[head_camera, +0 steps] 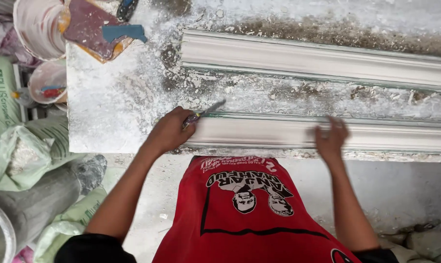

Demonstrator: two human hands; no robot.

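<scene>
Two white ribbed plaster mouldings (279, 132) on crusted, dusty desk (108, 112). Left hand (169, 130) fingers wrapped round thin metal blade (207, 111), tip at 2 o'clock. Right hand (331, 137) fingers spread, blurred, flat on near moulding.

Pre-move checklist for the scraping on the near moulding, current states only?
1. Left hand grips the scraper tool: ok.
2. Blade tip on the near moulding top edge: cannot tell, contact is too small to see.
3. Right hand steadying the near moulding: cannot tell, hand is blurred.
4. Far moulding apart from the blade: ok.
5. Workbench free of plaster debris around the mouldings: not ok, crumbs and dust lie between them.
</scene>
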